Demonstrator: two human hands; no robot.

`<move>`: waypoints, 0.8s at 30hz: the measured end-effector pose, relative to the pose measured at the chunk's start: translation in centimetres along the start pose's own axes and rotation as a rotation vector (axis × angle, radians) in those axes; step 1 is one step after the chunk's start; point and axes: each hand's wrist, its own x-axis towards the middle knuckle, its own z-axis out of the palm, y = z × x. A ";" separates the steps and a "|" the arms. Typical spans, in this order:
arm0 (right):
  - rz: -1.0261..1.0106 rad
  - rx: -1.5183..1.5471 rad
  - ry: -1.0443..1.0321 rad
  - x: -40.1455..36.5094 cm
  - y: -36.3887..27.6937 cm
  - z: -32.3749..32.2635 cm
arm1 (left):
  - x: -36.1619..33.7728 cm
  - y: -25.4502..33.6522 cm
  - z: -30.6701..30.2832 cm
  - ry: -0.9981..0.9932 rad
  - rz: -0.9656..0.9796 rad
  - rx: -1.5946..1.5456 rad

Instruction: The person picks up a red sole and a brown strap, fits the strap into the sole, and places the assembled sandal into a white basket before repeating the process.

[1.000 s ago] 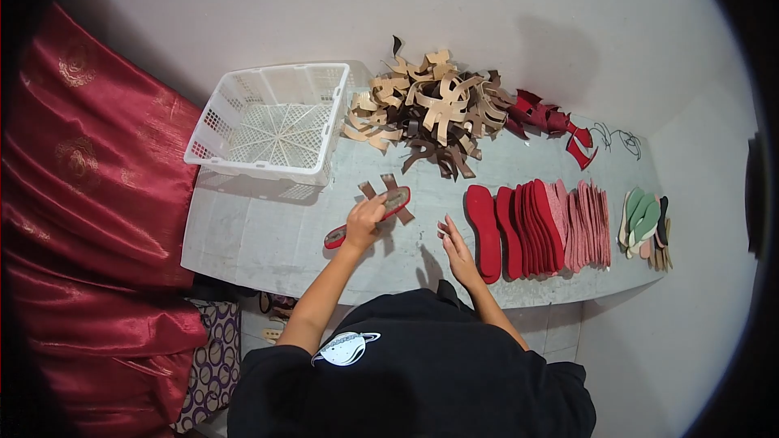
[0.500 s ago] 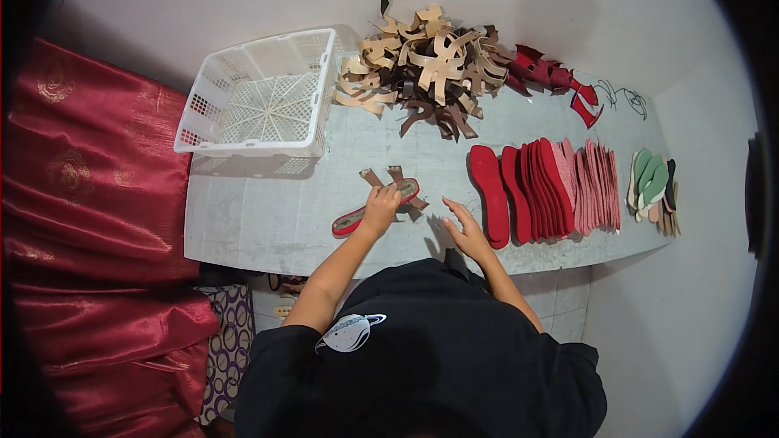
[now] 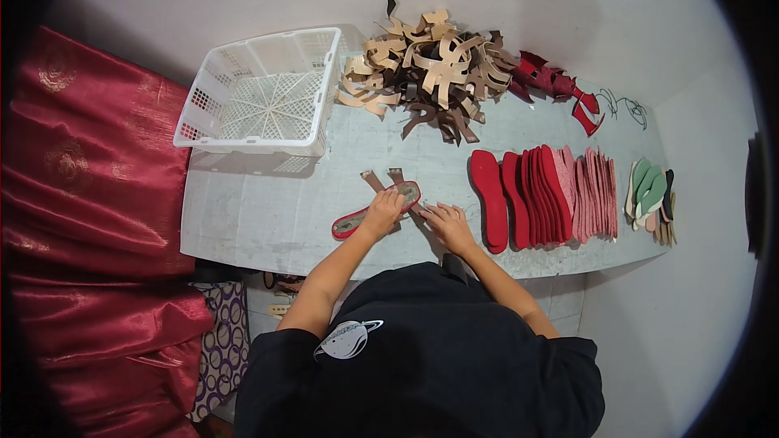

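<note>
On the table lies a shoe sole point(image 3: 350, 224) with a red rim and a rough grey-brown face turned up. Brown straps point(image 3: 372, 180) cross beneath it, their ends sticking out on both sides. My left hand point(image 3: 384, 212) is closed over the middle of the sole and holds it against the table. At the sole's right side, my right hand point(image 3: 449, 225) has its fingertips on the near right strap end, fingers drawn together around it. The hands partly cover the sole and the straps.
Right of my hands stands a row of red soles point(image 3: 488, 199) and pink ones point(image 3: 596, 195), then green insoles point(image 3: 649, 186). Behind are a white plastic basket point(image 3: 260, 146), a heap of tan and brown straps point(image 3: 445, 73) and dark red pieces point(image 3: 552, 83). A red curtain point(image 3: 97, 178) hangs left.
My right hand has moved left from beside the sole to the brown strap end and its fingers have come together there. My left hand stays on the sole.
</note>
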 end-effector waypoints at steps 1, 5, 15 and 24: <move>-0.004 0.061 0.012 0.1 0.1 0.2 | 0.0 0.0 -0.1 -0.014 0.010 0.025; -0.002 0.169 0.022 0.3 0.1 0.1 | -0.5 0.1 0.2 -0.020 0.012 0.030; -0.016 0.348 -0.046 0.6 0.6 1.5 | -2.8 0.2 -0.4 -0.069 0.005 -0.015; 0.006 0.358 -0.099 1.0 1.2 1.7 | -3.9 -1.1 -0.5 -0.202 -0.003 -0.091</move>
